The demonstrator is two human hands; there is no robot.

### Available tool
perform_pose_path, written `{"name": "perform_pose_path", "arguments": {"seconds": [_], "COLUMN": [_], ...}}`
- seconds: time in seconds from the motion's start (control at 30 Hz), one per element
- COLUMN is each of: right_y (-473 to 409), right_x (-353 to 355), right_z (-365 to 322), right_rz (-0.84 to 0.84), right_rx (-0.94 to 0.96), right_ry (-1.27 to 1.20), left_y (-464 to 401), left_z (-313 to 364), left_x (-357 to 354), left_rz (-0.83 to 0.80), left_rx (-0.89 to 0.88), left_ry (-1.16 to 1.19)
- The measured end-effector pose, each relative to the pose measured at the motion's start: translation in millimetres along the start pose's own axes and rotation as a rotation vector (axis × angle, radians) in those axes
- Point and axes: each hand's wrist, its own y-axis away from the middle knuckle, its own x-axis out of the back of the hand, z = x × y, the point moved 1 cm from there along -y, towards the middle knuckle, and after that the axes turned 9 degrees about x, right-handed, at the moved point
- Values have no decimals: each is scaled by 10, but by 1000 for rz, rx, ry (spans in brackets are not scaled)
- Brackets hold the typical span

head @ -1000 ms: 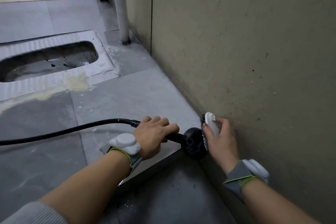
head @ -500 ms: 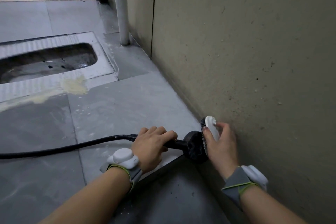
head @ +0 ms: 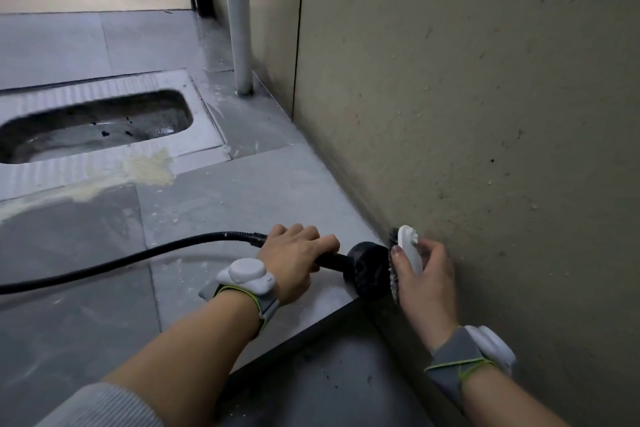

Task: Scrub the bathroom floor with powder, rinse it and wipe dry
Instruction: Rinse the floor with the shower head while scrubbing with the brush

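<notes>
hands [head: 298, 260] unmoved, shower head [head: 369, 269] against brush [head: 408, 253]

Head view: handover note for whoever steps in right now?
Left hand: grips the black sprayer by its handle; hose trails left across the floor.
Right hand: holds the white brush on edge, bristles against the sprayer head, beside the wall.
Done: powder is down; floor looks wet and smeared.
Left: a yellowish powder patch sits at the squat pan edge, so more rinsing there seems needed, then wiping dry. No cloth in view.
</notes>
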Motion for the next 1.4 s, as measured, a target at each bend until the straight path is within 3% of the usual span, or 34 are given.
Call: {"name": "perform_pose_path", "arguments": {"seconds": [0.47,0.63,0.8,0.9,1.0,1.17,1.33,1.4], "right_y": [-14,-77,-51,-89,-171,-271,-292,-305], "right_x": [-196,-463,-583,-609,-680,-842,-951,-954], "right_z": [60,124,143,173,189,166,211,224], "right_rz": [-126,-322,-361,-383,-372,-307,-273,-288], "right_rx": [-40,-15,122,199,219,204,206,206], "right_ry": [78,233,416,499,454,384,307,314], "left_y": [-206,-213,-276,-378,-479,-568,-514,-531], "left_z": [-79,-335,-495,-511,-524,-585,-729,-775], "left_x": [-33,32,53,103,135,188,216,237], "left_rz": [198,150,278,226,202,280,140,167], "left_rx": [499,366,551,465,371,497,278,301], "left_ry": [324,254,472,387,311,390,84,92]}}
